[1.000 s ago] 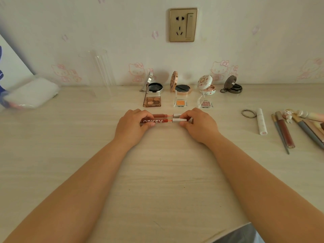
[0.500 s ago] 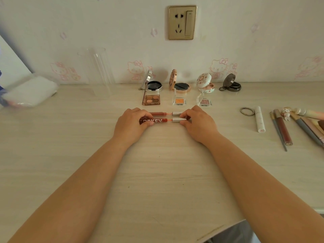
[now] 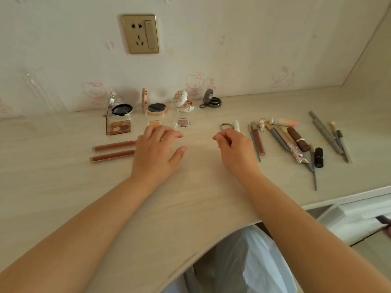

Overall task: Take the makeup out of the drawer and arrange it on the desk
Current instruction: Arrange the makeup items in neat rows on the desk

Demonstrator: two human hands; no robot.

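Note:
Two reddish lip gloss tubes lie side by side on the desk (image 3: 63,187), the far tube (image 3: 114,145) and the near tube (image 3: 112,156). My left hand (image 3: 156,155) hovers or rests over their right ends with fingers spread and relaxed, gripping nothing. My right hand (image 3: 234,151) is apart from them to the right, fingers loosely curled and holding nothing, close to a keyring (image 3: 224,126) and a white tube (image 3: 237,124). Behind stand open compacts (image 3: 121,109) (image 3: 156,108) (image 3: 183,102) (image 3: 212,101), with an eyeshadow palette (image 3: 118,127) and two small pans (image 3: 155,123) (image 3: 184,122).
A loose pile of lip glosses, pencils and lipsticks (image 3: 296,140) lies at the right, with grey pencils (image 3: 330,138) beyond. A clear glass (image 3: 40,92) stands at the back left. The wall carries a socket (image 3: 140,33). An open drawer (image 3: 330,212) shows below the desk's right edge.
Both hands have let go of the lip gloss tubes, which now lie on the desk. My right hand has moved right toward the keyring. The view has swung right.

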